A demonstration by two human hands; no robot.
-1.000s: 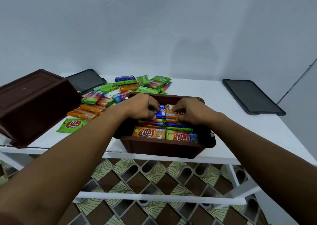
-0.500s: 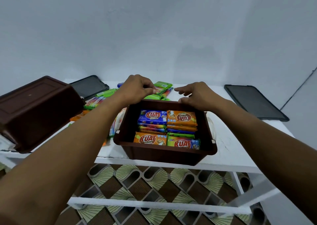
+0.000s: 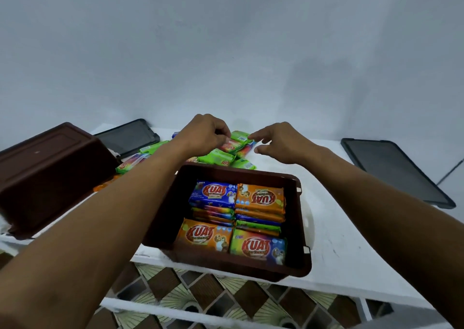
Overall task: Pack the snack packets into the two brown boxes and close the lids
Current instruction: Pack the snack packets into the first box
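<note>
Head view: on the white table (image 3: 339,253), the open box (image 3: 305,228) sits at the front edge, slightly over it. It holds packed packets (image 3: 261,198) in stacked rows, blue and orange on top. The second box (image 3: 50,173) lies tipped, bottom up, at the left edge. Loose packets (image 3: 218,156), mostly green, are heaped at the back edge, just behind the open box. The left hand (image 3: 203,135) reaches over the heap, its fingers curled, pinching the top packet (image 3: 232,145). The right hand (image 3: 278,142) hovers beside it with relaxed fingers, grasping nothing, its forefinger at that packet's green end. One dark lid (image 3: 128,137) lies in the back left corner, another lid (image 3: 396,173) along the right edge.
</note>
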